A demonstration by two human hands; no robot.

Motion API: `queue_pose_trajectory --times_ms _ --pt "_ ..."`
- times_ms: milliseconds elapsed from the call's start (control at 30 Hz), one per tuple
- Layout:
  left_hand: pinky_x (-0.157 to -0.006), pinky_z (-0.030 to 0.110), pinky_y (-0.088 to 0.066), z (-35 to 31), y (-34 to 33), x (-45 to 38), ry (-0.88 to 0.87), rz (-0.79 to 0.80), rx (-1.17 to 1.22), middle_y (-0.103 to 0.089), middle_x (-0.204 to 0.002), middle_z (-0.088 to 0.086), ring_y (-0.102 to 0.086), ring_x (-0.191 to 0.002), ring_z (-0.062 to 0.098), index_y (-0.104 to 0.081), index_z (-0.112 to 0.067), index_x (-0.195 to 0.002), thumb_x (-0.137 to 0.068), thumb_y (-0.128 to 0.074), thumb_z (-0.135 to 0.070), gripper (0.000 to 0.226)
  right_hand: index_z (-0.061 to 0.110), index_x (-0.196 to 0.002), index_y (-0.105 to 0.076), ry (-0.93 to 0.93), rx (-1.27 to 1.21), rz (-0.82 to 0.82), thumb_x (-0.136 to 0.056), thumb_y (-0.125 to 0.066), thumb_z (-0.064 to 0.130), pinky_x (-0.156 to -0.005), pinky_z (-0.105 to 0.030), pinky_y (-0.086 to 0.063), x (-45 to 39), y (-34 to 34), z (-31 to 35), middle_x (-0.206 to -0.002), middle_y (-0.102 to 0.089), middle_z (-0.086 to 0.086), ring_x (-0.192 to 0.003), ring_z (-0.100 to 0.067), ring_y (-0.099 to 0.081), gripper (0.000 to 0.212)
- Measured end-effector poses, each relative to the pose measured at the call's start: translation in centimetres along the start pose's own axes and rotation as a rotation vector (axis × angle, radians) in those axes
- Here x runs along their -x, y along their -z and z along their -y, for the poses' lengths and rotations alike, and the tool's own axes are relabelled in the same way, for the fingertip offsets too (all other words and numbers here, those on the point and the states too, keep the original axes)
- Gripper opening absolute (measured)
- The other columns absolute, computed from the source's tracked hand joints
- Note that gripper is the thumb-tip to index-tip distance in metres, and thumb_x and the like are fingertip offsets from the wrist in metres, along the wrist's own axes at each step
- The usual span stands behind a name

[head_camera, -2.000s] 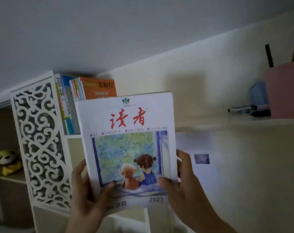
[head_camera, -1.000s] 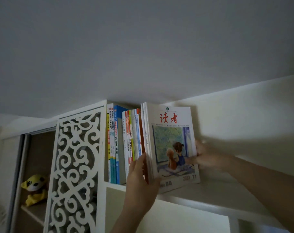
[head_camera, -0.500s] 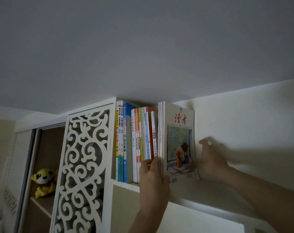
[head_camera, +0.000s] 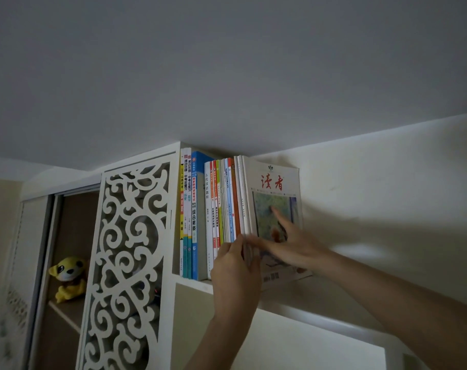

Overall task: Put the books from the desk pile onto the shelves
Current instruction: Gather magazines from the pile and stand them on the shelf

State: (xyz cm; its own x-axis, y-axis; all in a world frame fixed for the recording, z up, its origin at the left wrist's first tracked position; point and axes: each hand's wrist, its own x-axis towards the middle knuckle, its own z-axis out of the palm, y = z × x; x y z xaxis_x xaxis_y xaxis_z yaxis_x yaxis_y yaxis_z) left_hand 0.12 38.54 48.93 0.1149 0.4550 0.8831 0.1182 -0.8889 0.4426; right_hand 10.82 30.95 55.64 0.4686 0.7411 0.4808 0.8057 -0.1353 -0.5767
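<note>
A white magazine (head_camera: 276, 182) with red characters and a painted cover stands upright at the right end of a row of books (head_camera: 213, 209) on the top shelf (head_camera: 189, 283). My right hand (head_camera: 288, 241) lies flat against its cover with the fingers spread and straight. My left hand (head_camera: 236, 265) reaches up from below, and its fingers touch the lower spines of the thin white books just left of the magazine.
A white carved fretwork panel (head_camera: 131, 257) closes the shelf's left end. Behind it a yellow plush toy (head_camera: 67, 279) sits in a wooden wardrobe. The ceiling is close above the books. Bare wall and shelf lie to the right of the magazine.
The magazine went from my hands onto the top shelf against the row. My right hand moved from its right edge onto the cover; my left hand stayed at the spines.
</note>
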Motion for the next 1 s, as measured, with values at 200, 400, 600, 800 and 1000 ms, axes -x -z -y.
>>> queue_pose_trajectory --times_ms 200,400,600,800,1000 --pt "-0.087 0.033 -0.058 0.1 0.7 0.4 0.017 0.095 0.089 -0.065 -0.111 -0.009 -0.065 -0.101 0.011 -0.054 -0.026 -0.127 -0.085 -0.071 -0.023 0.045 0.061 -0.137 0.023 0.032 0.052 0.053 -0.04 -0.057 0.095 -0.112 -0.044 -0.037 0.3 -1.7 -0.4 -0.159 -0.025 0.006 -0.138 -0.024 -0.039 0.13" --pt "-0.077 0.029 -0.059 0.9 1.0 0.8 -0.042 0.088 0.08 -0.065 -0.099 -0.013 -0.063 -0.089 0.007 -0.06 -0.027 -0.114 -0.078 -0.073 -0.016 0.04 0.067 -0.133 0.021 0.088 0.076 0.028 -0.058 -0.07 0.073 -0.111 -0.04 -0.04 0.6 -2.3 -1.1 -0.159 -0.022 0.004 -0.129 -0.02 -0.048 0.118" --pt "-0.094 0.024 -0.048 -0.1 0.7 0.5 -0.054 0.169 -0.122 -0.052 -0.121 -0.002 -0.054 -0.108 0.012 -0.034 -0.022 -0.146 -0.092 -0.06 -0.037 0.061 0.073 -0.127 0.02 0.066 0.052 0.019 -0.052 -0.069 0.076 -0.107 -0.046 -0.043 -0.1 -1.8 -1.0 -0.16 -0.018 -0.002 -0.134 -0.03 -0.043 0.118" --pt "-0.085 0.025 -0.053 0.9 0.6 1.4 -0.182 0.147 -0.029 -0.056 -0.116 0.0 -0.063 -0.097 0.015 -0.039 -0.026 -0.146 -0.088 -0.068 -0.024 0.065 0.059 -0.143 0.01 0.102 0.011 -0.035 -0.071 -0.076 0.054 -0.104 -0.035 -0.044 0.1 -1.9 -1.2 -0.155 -0.029 0.003 -0.131 -0.022 -0.046 0.112" --pt "-0.097 0.024 -0.049 1.9 0.3 0.9 -0.183 0.147 0.071 -0.057 -0.121 -0.003 -0.058 -0.11 0.012 -0.036 -0.03 -0.147 -0.083 -0.073 -0.02 0.074 0.056 -0.145 0.005 0.064 -0.057 -0.051 -0.052 -0.076 0.074 -0.109 -0.043 -0.041 0.4 -1.8 -1.5 -0.151 -0.037 0.011 -0.134 -0.017 -0.044 0.124"
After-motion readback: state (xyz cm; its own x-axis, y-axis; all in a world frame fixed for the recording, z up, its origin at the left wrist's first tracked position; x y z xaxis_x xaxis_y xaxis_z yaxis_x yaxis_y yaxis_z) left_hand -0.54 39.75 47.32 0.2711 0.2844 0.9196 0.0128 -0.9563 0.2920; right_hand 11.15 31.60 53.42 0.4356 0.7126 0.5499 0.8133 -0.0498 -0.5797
